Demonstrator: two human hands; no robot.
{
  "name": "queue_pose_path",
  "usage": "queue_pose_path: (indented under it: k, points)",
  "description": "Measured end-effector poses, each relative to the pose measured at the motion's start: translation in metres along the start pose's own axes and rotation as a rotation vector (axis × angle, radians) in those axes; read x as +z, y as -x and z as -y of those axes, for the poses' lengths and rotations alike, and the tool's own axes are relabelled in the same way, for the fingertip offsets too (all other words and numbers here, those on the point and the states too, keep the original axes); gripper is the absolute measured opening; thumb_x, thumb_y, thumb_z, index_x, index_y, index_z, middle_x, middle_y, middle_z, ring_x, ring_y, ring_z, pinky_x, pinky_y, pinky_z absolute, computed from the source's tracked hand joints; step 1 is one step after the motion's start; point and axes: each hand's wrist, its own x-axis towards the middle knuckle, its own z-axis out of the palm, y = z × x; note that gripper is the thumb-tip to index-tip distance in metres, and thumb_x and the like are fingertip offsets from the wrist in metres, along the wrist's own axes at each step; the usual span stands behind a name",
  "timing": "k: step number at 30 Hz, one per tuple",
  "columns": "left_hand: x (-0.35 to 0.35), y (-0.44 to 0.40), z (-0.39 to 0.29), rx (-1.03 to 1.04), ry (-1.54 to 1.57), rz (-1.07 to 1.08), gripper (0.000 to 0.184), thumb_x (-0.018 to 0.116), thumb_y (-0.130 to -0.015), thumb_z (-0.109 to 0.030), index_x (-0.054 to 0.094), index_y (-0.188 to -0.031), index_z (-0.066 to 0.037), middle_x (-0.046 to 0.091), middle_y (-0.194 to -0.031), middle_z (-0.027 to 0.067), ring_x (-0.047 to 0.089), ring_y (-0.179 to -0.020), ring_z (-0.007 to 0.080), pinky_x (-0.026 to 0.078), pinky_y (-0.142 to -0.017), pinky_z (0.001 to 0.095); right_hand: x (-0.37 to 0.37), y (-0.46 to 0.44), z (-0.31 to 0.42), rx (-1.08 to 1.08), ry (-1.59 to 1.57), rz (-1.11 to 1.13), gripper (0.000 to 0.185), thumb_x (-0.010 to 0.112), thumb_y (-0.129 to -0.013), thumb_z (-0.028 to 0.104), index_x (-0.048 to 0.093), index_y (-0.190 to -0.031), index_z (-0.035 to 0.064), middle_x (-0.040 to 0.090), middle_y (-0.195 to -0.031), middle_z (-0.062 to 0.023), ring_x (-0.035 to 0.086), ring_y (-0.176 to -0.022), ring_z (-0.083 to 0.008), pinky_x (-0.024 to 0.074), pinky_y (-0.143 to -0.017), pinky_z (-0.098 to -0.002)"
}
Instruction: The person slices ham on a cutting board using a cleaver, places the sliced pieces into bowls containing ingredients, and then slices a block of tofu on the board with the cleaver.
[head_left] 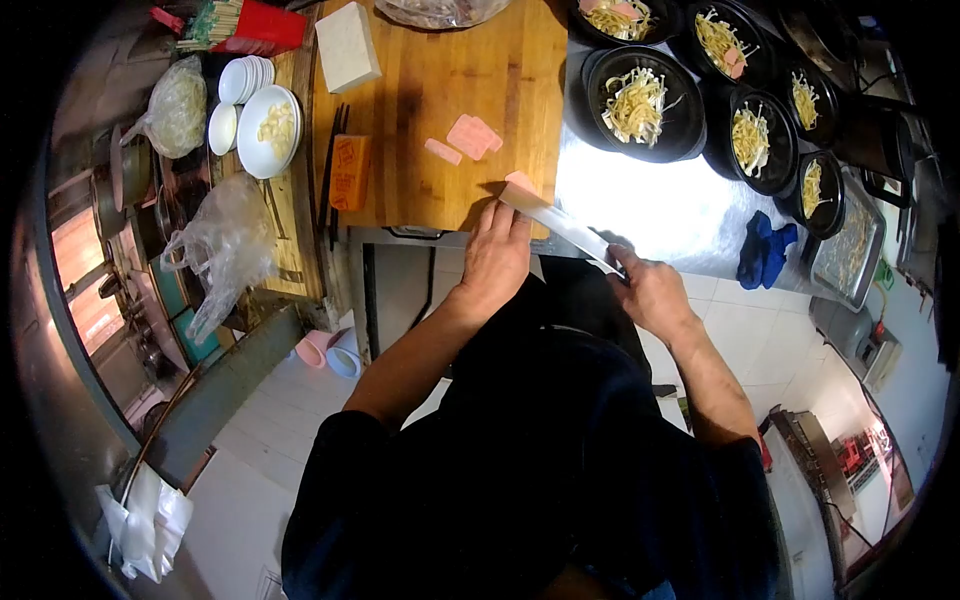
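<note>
My right hand [652, 292] grips the handle of a kitchen knife [565, 225], whose blade slants up and left over the front edge of the wooden cutting board [410, 190]. Beside the blade near its tip, my left hand [498, 245] presses its bent fingers down; whatever lies beneath them is hidden. A pink piece of luncheon meat [520, 181] shows just past the blade. Farther up the board lie overlapping pink slices [474, 137] and a narrow strip [443, 151]. An orange packet [349, 172] and dark chopsticks [335, 165] lie at the board's left.
A white block [347, 47] like tofu sits at the board's upper left. Several black pots [640, 105] with enoki mushrooms stand right, near a blue cloth [767, 250] and metal tray [848, 240]. Left are a white bowl [268, 131] and plastic bags [222, 240].
</note>
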Motion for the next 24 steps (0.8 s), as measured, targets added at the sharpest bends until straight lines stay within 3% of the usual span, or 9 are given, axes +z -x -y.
queue_pose_path:
  k: [9, 14, 16, 18, 21, 24]
  points:
    - [0.004, -0.003, 0.001, -0.020, -0.016, -0.010, 0.044, 0.066, -0.096, -0.003, 0.065, -0.140, 0.005, 0.057, -0.144, 0.0233, 0.055, -0.137, 0.0439, 0.049, -0.114, 0.0536, -0.004, -0.015, -0.008, -0.046, 0.069, 0.040, 0.045, 0.076, -0.099, 0.018, 0.067, -0.141, 0.0059, 0.079, -0.083, -0.0220, 0.080, -0.076, -0.0415, 0.0664, -0.073, -0.0505]
    - [0.005, -0.004, 0.000, -0.026, -0.014, -0.011, 0.040, 0.067, -0.096, -0.003, 0.067, -0.135, 0.005, 0.058, -0.143, 0.0227, 0.056, -0.136, 0.0426, 0.049, -0.114, 0.0530, -0.008, -0.017, -0.012, -0.071, 0.104, 0.051, 0.045, 0.076, -0.099, 0.019, 0.067, -0.142, 0.0064, 0.079, -0.083, -0.0219, 0.080, -0.075, -0.0417, 0.0664, -0.073, -0.0506]
    - [0.007, -0.003, 0.000, -0.029, -0.053, -0.006, 0.037, 0.073, -0.095, -0.009, 0.069, -0.130, 0.004, 0.060, -0.136, 0.0219, 0.056, -0.132, 0.0429, 0.050, -0.112, 0.0544, -0.009, -0.020, -0.014, -0.083, 0.107, 0.049, 0.045, 0.077, -0.099, 0.019, 0.067, -0.142, 0.0067, 0.079, -0.084, -0.0220, 0.080, -0.076, -0.0418, 0.0664, -0.073, -0.0506]
    - [0.008, -0.003, 0.001, -0.028, -0.047, -0.011, 0.037, 0.074, -0.095, -0.009, 0.069, -0.130, 0.004, 0.060, -0.137, 0.0217, 0.056, -0.132, 0.0428, 0.050, -0.112, 0.0548, -0.012, -0.021, -0.013, -0.034, 0.121, 0.103, 0.043, 0.076, -0.101, 0.018, 0.068, -0.142, 0.0074, 0.080, -0.089, -0.0190, 0.079, -0.083, -0.0391, 0.0641, -0.079, -0.0478]
    - [0.008, -0.003, 0.001, -0.022, -0.045, -0.021, 0.039, 0.075, -0.095, -0.010, 0.069, -0.131, 0.003, 0.059, -0.137, 0.0215, 0.056, -0.131, 0.0428, 0.050, -0.112, 0.0552, -0.020, -0.022, -0.009, -0.041, 0.142, 0.108, 0.043, 0.077, -0.100, 0.018, 0.069, -0.141, 0.0071, 0.081, -0.092, -0.0188, 0.080, -0.082, -0.0384, 0.0643, -0.079, -0.0481]
    - [0.009, -0.003, 0.001, -0.024, -0.050, -0.027, 0.040, 0.074, -0.095, -0.010, 0.068, -0.132, 0.003, 0.060, -0.136, 0.0215, 0.056, -0.131, 0.0431, 0.050, -0.112, 0.0552, -0.023, -0.025, -0.012, -0.098, 0.190, 0.082, 0.047, 0.078, -0.098, 0.020, 0.067, -0.143, 0.0079, 0.080, -0.086, -0.0202, 0.081, -0.079, -0.0395, 0.0666, -0.076, -0.0505]
